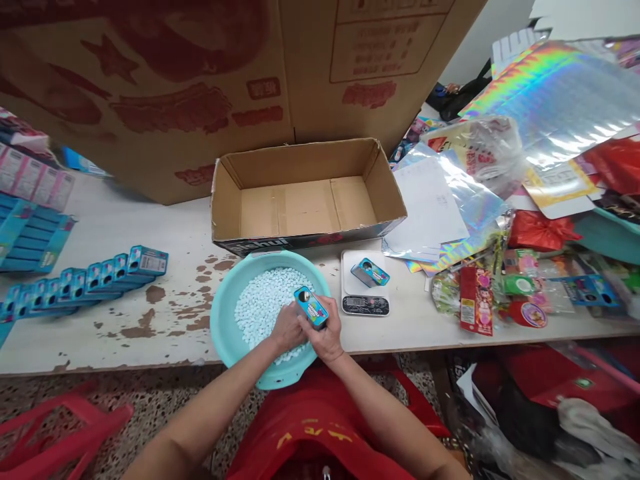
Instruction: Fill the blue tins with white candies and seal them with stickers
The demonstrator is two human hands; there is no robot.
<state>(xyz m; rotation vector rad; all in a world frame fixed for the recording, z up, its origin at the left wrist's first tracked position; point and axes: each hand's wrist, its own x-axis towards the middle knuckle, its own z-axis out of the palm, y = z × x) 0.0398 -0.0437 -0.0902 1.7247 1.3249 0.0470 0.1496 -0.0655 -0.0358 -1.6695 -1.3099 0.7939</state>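
A small blue tin (311, 305) with a colourful lid is held over a teal basin (223, 313) filled with small pale blue-white tablets (263, 303). My right hand (325, 333) is wrapped round the tin from below. My left hand (287, 328) is closed against the tin's left side, above the tablets. A second, similar blue tin (370, 272) lies on a small white digital scale (365, 301) just right of the basin.
An open, empty cardboard box (305, 200) stands behind the basin, with large cartons (200, 80) beyond. Rows of blue packets (90, 273) lie at left. Holographic bags (550, 93) and assorted sweets packets (500, 287) crowd the right. A red stool (60, 420) sits on the floor.
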